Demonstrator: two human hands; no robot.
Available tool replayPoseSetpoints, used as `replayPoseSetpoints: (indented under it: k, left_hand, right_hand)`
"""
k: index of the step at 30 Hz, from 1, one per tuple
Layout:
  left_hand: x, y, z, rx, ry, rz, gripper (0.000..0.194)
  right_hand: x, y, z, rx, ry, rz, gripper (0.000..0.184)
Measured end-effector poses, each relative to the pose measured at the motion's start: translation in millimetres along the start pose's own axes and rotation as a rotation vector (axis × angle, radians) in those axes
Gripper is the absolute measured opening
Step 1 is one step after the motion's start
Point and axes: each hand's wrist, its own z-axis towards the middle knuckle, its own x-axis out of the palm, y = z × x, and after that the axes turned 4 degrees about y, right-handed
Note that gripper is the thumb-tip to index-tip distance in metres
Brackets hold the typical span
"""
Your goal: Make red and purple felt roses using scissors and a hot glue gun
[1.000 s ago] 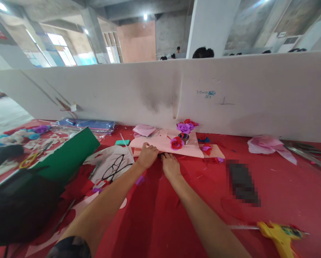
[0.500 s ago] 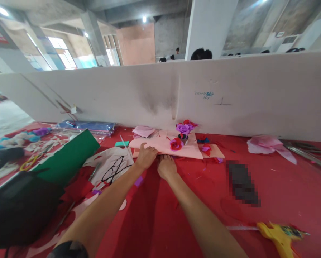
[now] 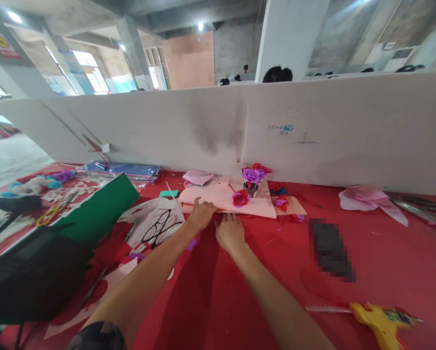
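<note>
A stack of pink paper sheets (image 3: pixel 218 197) lies toward the back of the red table. My left hand (image 3: pixel 202 215) is at its front edge, fingers closed over the paper and the thumb pointing away from me. Just right of it, my right hand (image 3: pixel 231 232) rests palm down on the table with fingers stretched toward the same edge; the fingertips are partly hidden under the sheets. On the paper lie a red and purple paper flower (image 3: pixel 241 198) and a small dark cup (image 3: pixel 251 188). A purple and red flower bunch (image 3: pixel 253 174) stands behind the cup.
Black-framed glasses (image 3: pixel 157 227) rest on white scraps at left, near a green board (image 3: pixel 101 209) and a black bag (image 3: pixel 39 277). A yellow glue gun (image 3: pixel 380 321) lies front right. Pink tissue (image 3: pixel 367 199) lies at right. A white partition (image 3: pixel 159 129) closes the back.
My right hand has drawn back slightly toward me from the paper's edge. My left hand keeps its place on the sheets. The whole view has shifted a little.
</note>
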Motion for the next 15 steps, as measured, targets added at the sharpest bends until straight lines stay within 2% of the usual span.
replayPoseSetpoints:
  k: [5, 11, 15]
  left_hand:
    - [-8.5, -14, -8, -0.061, 0.0, -0.021, 0.024]
    - [-10.7, -29, -16, -0.157, 0.109, -0.08, 0.037]
    - [-16.8, -38, -16, -0.189, 0.114, -0.095, 0.033]
  right_hand:
    - [-18, -13, -12, -0.011, -0.065, -0.017, 0.044]
    - [-14, -30, -13, -0.059, -0.067, -0.042, 0.037]
    - [-27, -29, -37, -0.078, -0.082, -0.057, 0.033]
